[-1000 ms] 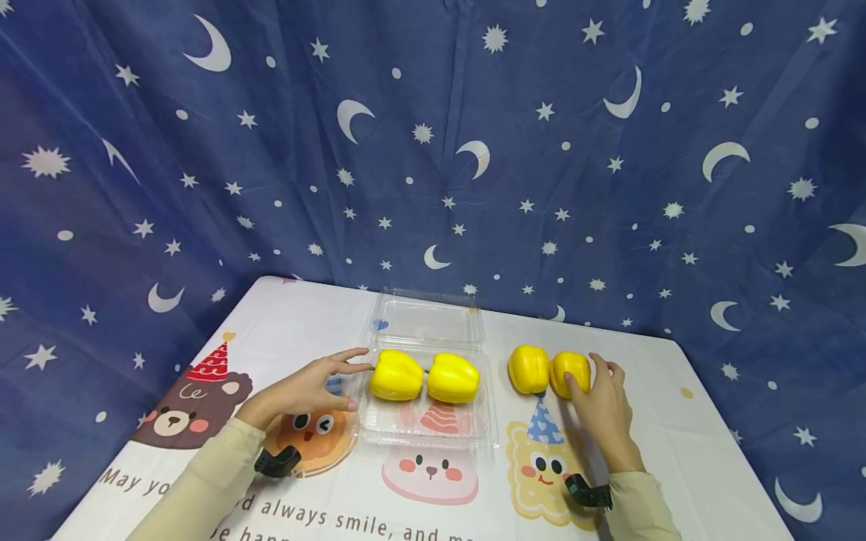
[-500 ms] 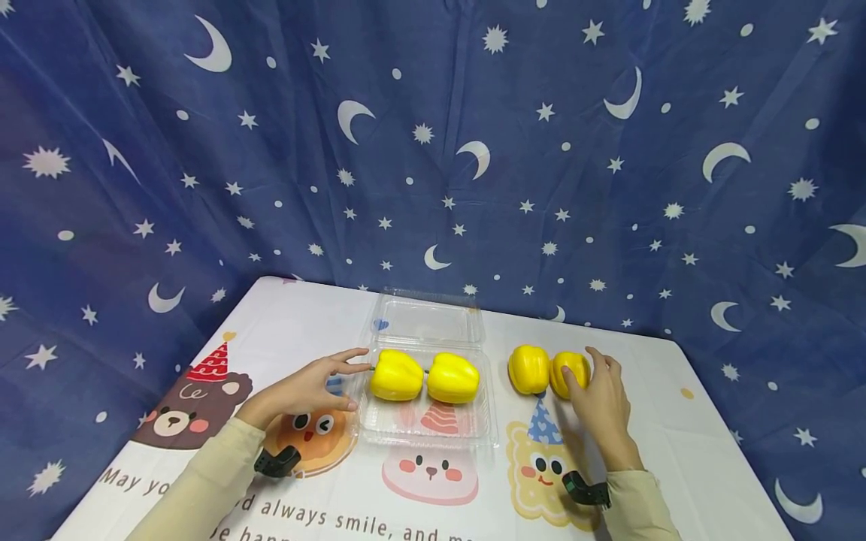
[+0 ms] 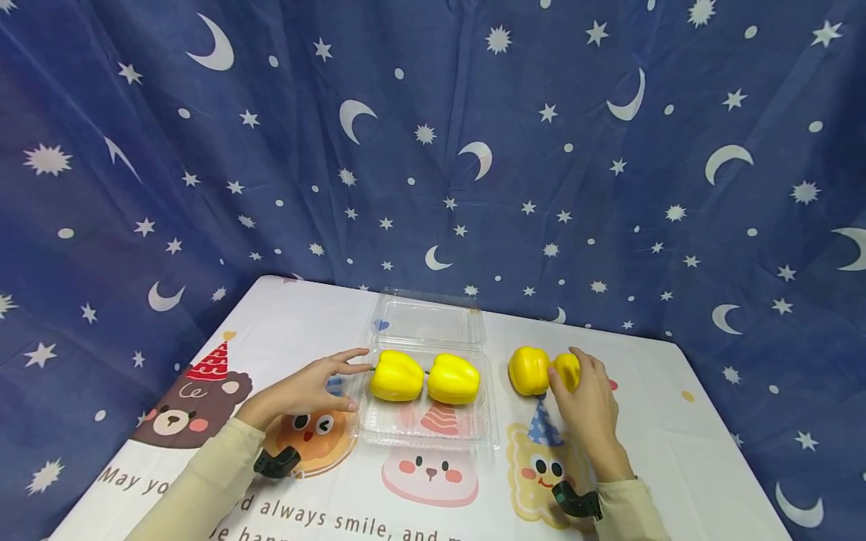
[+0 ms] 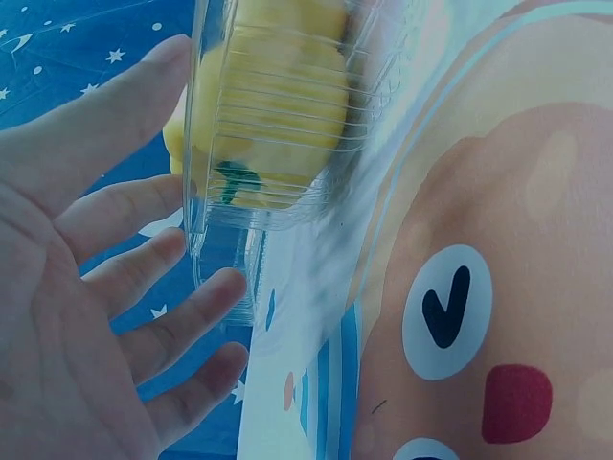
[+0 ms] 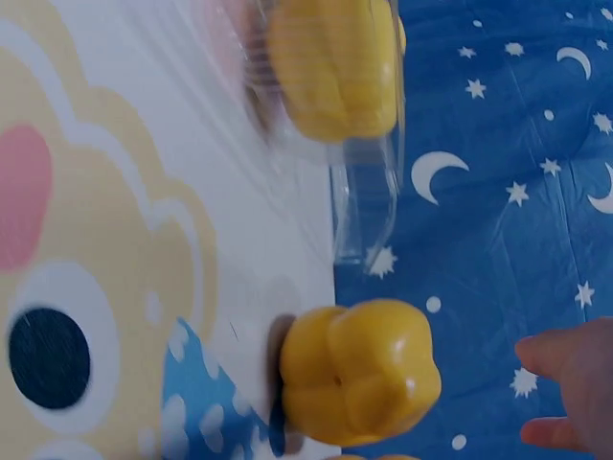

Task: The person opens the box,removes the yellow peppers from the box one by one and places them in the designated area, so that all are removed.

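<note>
A clear plastic clamshell box lies with its lid raised back, holding two yellow bell peppers. My left hand spreads its fingers at the box's left side; in the left wrist view its fingertips overlap the wall's edge. Two more yellow bell peppers stand right of the box: a left one and a right one. Over the right one hovers my right hand, loosely bent, partly covering it. The right wrist view shows two of its fingers apart from the left pepper.
A white tablecloth with cartoon prints and lettering covers the table. A blue curtain with stars and moons hangs right behind its back edge. A small black device is worn at each wrist.
My right hand has shifted left over the right pepper and now hides more of it. The left hand, the box and the peppers stay where they were.
</note>
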A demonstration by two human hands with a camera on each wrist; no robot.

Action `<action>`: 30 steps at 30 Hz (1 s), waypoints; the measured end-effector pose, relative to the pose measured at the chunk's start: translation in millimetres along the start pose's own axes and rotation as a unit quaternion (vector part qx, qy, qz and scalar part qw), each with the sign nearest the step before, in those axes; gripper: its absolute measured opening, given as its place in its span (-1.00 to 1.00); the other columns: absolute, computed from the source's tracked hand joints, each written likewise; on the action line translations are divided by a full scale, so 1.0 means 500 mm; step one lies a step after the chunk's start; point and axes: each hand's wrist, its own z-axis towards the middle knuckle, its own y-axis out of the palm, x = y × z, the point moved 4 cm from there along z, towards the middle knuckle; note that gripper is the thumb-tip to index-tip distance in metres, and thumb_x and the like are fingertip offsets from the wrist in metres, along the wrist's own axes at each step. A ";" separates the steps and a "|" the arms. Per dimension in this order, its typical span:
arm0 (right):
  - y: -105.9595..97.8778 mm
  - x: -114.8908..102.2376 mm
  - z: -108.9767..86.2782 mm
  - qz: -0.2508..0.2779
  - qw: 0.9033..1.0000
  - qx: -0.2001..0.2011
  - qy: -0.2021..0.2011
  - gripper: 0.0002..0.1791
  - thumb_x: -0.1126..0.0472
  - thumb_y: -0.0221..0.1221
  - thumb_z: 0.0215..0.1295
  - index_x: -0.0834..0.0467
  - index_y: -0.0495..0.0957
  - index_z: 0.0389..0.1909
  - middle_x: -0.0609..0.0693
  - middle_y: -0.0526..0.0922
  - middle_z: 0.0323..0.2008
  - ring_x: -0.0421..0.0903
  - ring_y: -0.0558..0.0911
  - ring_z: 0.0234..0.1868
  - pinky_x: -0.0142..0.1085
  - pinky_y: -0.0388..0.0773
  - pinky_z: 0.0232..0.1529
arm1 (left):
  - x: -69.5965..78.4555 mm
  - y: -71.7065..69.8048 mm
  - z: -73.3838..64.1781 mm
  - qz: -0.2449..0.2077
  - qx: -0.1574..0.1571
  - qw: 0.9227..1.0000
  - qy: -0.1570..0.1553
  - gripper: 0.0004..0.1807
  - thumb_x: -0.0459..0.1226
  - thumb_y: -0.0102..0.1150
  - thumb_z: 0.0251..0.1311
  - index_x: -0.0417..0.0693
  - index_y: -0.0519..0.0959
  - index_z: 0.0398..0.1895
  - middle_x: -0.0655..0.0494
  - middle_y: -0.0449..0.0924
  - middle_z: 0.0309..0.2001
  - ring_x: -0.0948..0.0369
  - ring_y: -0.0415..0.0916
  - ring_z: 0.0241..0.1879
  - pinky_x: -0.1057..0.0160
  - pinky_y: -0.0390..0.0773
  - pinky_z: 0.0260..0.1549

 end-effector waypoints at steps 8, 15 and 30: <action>0.021 -0.022 -0.014 0.018 0.999 -0.019 -0.027 -0.35 0.00 0.22 0.39 0.16 0.36 0.41 0.31 0.41 0.36 0.33 0.47 0.32 0.30 0.48 0.22 | 0.002 0.000 -0.002 -0.010 0.001 1.000 0.000 -0.28 -0.17 0.46 0.15 -0.05 0.47 0.40 -0.02 0.10 0.60 -0.22 0.00 0.58 -0.34 0.27 0.40; 0.037 -0.050 -0.022 0.024 0.997 -0.034 -0.058 -0.36 0.03 0.26 0.35 0.17 0.39 0.39 0.31 0.46 0.33 0.29 0.49 0.31 0.28 0.51 0.20 | 0.005 0.000 -0.004 -0.008 0.002 1.000 0.003 -0.29 -0.19 0.45 0.16 -0.06 0.47 0.40 -0.03 0.10 0.60 -0.24 0.01 0.57 -0.34 0.31 0.37; 0.073 -0.107 -0.043 0.040 0.990 -0.048 -0.126 -0.38 0.04 0.33 0.29 0.15 0.46 0.33 0.25 0.53 0.28 0.22 0.54 0.27 0.19 0.47 0.30 | 0.000 0.001 -0.003 -0.010 0.005 1.000 0.009 -0.30 -0.19 0.45 0.15 -0.03 0.48 0.40 -0.04 0.12 0.59 -0.25 0.02 0.57 -0.35 0.31 0.37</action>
